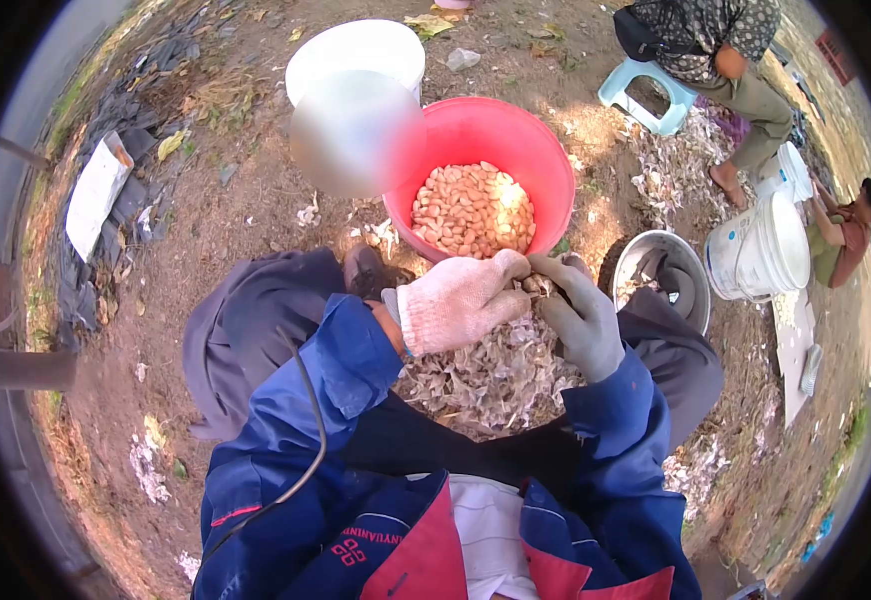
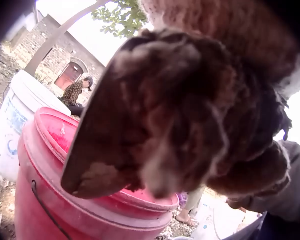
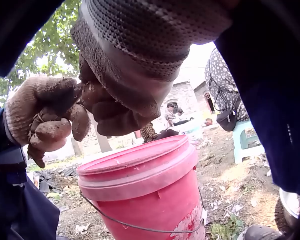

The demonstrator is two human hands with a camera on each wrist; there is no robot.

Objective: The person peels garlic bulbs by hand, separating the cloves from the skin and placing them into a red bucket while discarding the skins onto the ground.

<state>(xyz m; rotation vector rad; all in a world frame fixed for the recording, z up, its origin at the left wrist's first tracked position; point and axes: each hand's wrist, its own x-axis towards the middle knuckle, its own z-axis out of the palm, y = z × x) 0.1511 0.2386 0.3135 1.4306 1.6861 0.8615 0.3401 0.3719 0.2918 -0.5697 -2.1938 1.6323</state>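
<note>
Before the red bucket (image 1: pixel 551 135), papery skins (image 1: pixel 486 380) were heaped beneath both gloved hands. A garlic piece (image 1: pixel 538 286) was pinched by the left hand (image 1: pixel 466 303) and the right hand (image 1: pixel 584 320) at the bucket's near rim. Pale cloves (image 1: pixel 471 210) were held inside it. Skins were contained in the metal basin (image 1: pixel 661 243) to its right; beyond its left side, a white bucket (image 1: pixel 356 50) was partly blurred.

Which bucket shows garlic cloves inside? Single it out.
The red bucket, just beyond the left hand: garlic cloves are visible in it, and its colour separates it from the white buckets around.
</note>
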